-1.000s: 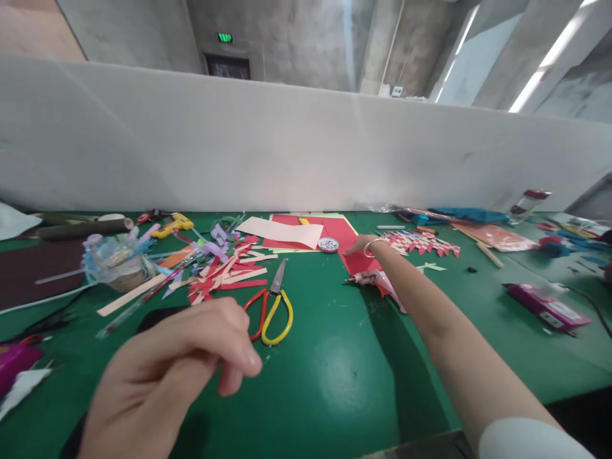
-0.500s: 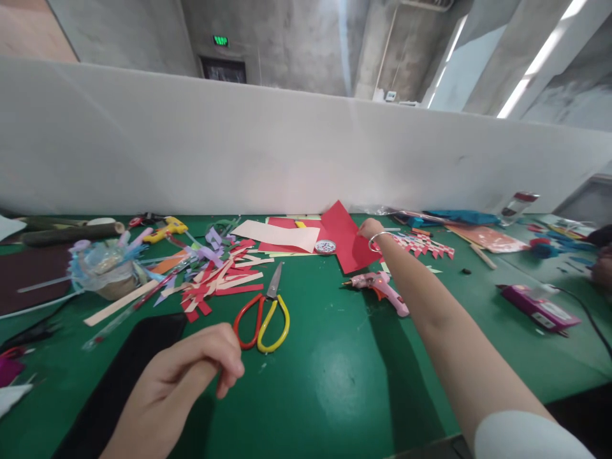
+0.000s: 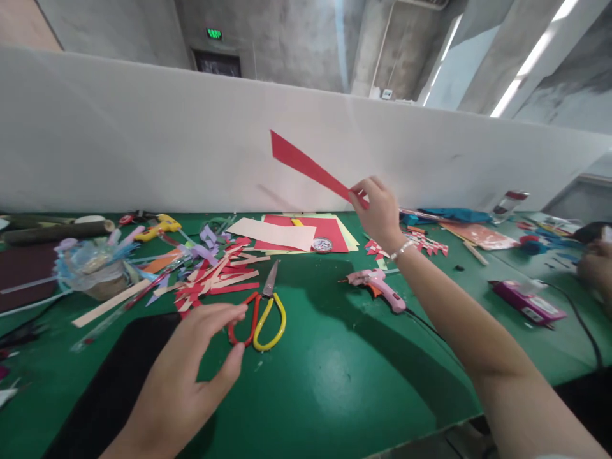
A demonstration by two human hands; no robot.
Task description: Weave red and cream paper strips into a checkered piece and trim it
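My right hand (image 3: pixel 377 210) pinches one end of a red sheet of paper (image 3: pixel 306 164), raised in the air and seen nearly edge-on. My left hand (image 3: pixel 201 363) is empty, its thumb and fingers apart, close to the red handle loop of the scissors (image 3: pixel 268 319). These scissors lie on the green table with a red and a yellow handle. Under my right forearm rests a pink glue gun (image 3: pixel 380 285). Farther back are a cream paper strip (image 3: pixel 272 233), another red sheet (image 3: pixel 338 238) and a small round patterned tin (image 3: pixel 322 245).
Red and cream paper strips (image 3: pixel 215 277) are heaped left of the scissors. A decorated pot (image 3: pixel 98 271), a yellow glue gun (image 3: pixel 160 227) and a black phone-like slab (image 3: pixel 115 382) lie leftward. At right sit a purple device (image 3: pixel 528 303) and another person's hand (image 3: pixel 595 268). A white partition (image 3: pixel 191 146) stands behind.
My right hand has lifted the red sheet off the table and brought it up and toward me. My left hand has opened from a loose curl.
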